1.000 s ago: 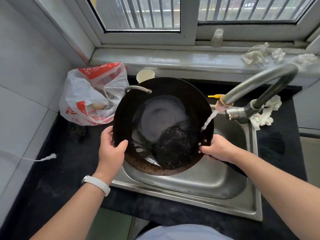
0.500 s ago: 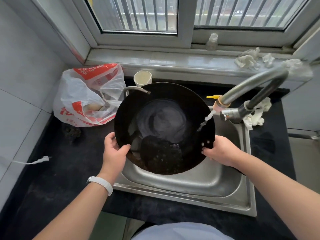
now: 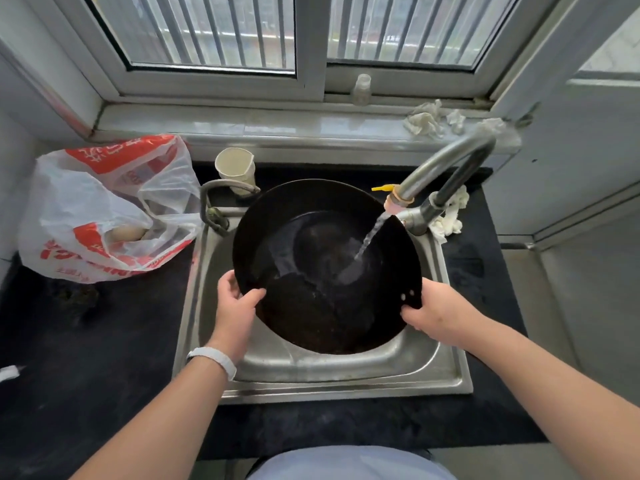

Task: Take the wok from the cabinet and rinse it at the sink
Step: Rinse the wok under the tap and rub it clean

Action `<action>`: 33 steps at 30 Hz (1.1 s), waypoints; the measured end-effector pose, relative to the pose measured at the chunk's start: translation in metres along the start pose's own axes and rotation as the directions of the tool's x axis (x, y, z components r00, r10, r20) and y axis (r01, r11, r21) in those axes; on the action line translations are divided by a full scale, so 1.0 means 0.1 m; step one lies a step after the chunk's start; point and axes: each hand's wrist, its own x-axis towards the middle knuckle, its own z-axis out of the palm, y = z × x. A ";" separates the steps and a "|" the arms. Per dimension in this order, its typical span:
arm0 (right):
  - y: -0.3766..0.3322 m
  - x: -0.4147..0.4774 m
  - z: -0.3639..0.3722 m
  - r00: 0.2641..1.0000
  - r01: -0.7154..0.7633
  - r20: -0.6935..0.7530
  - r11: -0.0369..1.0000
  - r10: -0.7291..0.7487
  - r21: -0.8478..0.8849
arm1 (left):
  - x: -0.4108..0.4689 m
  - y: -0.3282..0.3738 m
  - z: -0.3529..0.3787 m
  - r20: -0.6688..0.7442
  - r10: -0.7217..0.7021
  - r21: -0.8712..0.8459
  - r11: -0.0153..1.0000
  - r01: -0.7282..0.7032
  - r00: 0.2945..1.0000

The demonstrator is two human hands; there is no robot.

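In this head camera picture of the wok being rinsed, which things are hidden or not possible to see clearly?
- Sink drain and floor: covered by the wok.
- Wok handle: hidden behind the right hand.
- Left hand fingers: under the wok rim.
- Plastic bag contents: only pale round shapes show through; red print too blurred to read.
- Small bottle on the sill: blurred, contents unclear.
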 end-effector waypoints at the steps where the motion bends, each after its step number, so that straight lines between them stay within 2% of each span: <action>1: 0.00 -0.03 0.01 1.000 -0.011 -0.010 1.000 0.011 -0.016 | 0.03 0.00 0.02 0.013 -0.008 -0.004 1.000 0.008 1.000; 6: 0.07 -0.15 0.06 0.999 -0.042 -0.033 0.999 0.042 0.005 | 0.12 0.03 0.14 0.054 -0.008 -0.001 1.000 0.008 0.999; 12: 0.18 -0.17 0.10 0.999 -0.047 -0.004 0.975 0.049 0.215 | 0.13 0.13 0.14 0.067 0.041 0.024 0.999 -0.043 0.997; 15: 0.17 -0.12 0.11 0.999 -0.033 0.022 0.953 0.028 0.303 | 0.14 0.21 0.10 0.043 0.047 0.023 0.999 -0.048 0.998; 23: 0.12 0.05 0.17 0.992 0.032 0.104 0.937 -0.072 0.348 | 0.05 0.40 0.02 -0.039 0.102 -0.098 0.990 -0.106 0.994; 33: 0.15 0.33 0.20 0.972 0.040 0.193 0.900 -0.136 0.434 | -0.10 0.55 -0.10 -0.158 0.216 -0.036 0.974 -0.224 0.964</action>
